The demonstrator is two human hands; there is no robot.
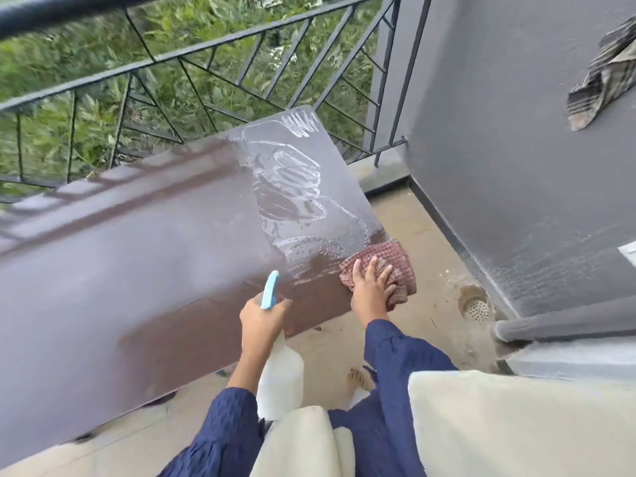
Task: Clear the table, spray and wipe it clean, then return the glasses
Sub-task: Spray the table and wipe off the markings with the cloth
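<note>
A dark brown table fills the middle of the head view, with white foamy streaks across its right end. My right hand presses flat on a red checked cloth at the table's near right corner. My left hand grips the neck of a white spray bottle with a light blue trigger, held just over the table's near edge. No glasses are in view.
A black metal railing runs behind the table, with greenery beyond. A grey wall stands at the right, with a checked cloth hanging on it. A floor drain sits by the wall. Cream cushions lie at the bottom right.
</note>
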